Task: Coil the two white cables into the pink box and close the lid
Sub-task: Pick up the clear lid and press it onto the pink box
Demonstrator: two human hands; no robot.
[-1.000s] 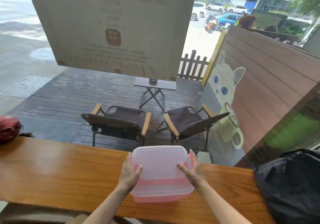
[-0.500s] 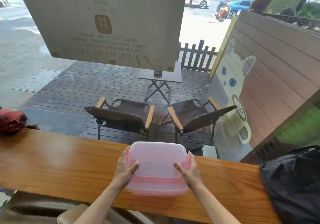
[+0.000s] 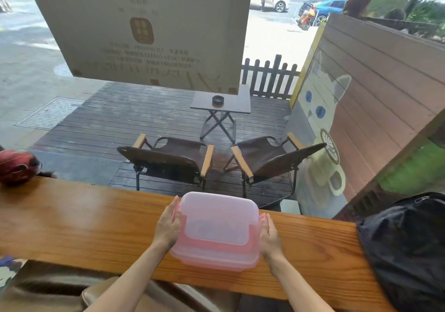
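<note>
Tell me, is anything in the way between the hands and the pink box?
No. The left hand and right hand lie flat against the two sides of the pink plastic box, whose translucent lid is on. Nothing visible sits between hands and box on the wooden counter.

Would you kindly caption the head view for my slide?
Left hand and right hand flank the lidded pink box on the wooden counter.

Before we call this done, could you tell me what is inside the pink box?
The translucent lid covers the pink box; only a faint greyish blur shows through. Whether the white cables are coiled inside cannot be seen.
</note>
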